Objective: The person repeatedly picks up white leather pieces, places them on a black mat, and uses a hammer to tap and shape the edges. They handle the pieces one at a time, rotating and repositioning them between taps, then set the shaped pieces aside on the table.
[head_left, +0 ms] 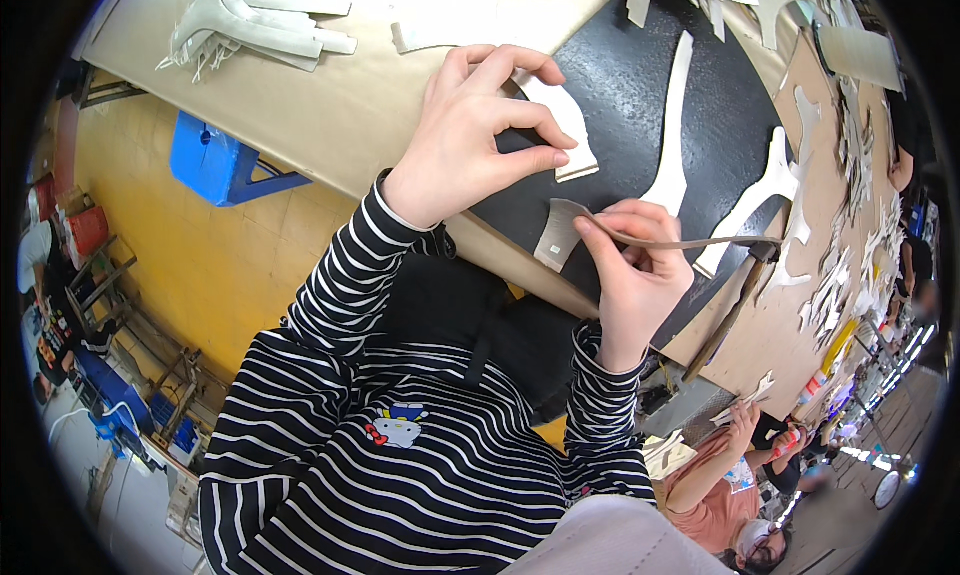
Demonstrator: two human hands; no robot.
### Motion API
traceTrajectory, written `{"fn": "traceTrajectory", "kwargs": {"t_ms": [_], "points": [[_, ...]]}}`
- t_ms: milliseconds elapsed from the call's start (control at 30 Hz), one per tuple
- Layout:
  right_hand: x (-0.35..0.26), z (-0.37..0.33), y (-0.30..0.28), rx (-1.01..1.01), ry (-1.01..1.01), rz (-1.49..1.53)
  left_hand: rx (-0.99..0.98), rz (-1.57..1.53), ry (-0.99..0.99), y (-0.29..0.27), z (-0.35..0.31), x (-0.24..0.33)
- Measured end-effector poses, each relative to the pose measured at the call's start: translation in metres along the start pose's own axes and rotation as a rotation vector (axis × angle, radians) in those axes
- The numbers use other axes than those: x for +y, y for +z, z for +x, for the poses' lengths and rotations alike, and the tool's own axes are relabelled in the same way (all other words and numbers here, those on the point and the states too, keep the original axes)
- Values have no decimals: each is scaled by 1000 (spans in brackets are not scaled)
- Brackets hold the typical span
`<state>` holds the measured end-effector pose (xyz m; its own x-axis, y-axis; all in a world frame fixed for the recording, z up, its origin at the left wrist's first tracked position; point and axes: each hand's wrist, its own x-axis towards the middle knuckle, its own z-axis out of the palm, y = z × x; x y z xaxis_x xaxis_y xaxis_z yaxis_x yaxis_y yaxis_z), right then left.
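Note:
My left hand (490, 125) is at a short white leather-like piece (560, 125), its thumb and index fingertips closed on the piece's edge. The other fingers arch over its upper end. My right hand (645, 265) pinches a long, curved grey-brown leather-like strip (715, 242) between thumb and fingers. This strip is seen edge-on, and beside my thumb a wider grey end (557, 237) with a small white spot shows. Just beyond my right hand, a long white cut piece (675, 125) lies on the round black board (610, 75).
A stack of pale cut pieces (250, 20) lies at the table's far left. More branching pieces (765, 190) sit on the right, partly on a brown board (780, 345). A blue stool (225, 160) stands left of the table. Lower right, a co-worker (715, 475) is at work.

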<state>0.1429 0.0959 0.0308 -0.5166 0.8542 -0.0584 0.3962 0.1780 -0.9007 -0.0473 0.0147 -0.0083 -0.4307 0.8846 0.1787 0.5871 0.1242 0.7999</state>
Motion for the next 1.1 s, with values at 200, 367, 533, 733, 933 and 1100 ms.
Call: {"fn": "traceTrajectory", "kwargs": {"t_ms": [200,367,533,733,933,1100], "points": [[4,3,3,-148,76,261,37,-10,31,3,1,-4],[3,3,6,-87,110,162,30,-9,34,3,0,-6],[1,7,9,-54,119,111,71,-6,30,6,0,-8],[0,7,13,-13,143,127,72,-4,45,7,1,-9],[0,6,16,16,171,126,65,-16,28,6,0,-8],[0,6,16,15,163,123,62,-14,17,5,0,-7]]}}
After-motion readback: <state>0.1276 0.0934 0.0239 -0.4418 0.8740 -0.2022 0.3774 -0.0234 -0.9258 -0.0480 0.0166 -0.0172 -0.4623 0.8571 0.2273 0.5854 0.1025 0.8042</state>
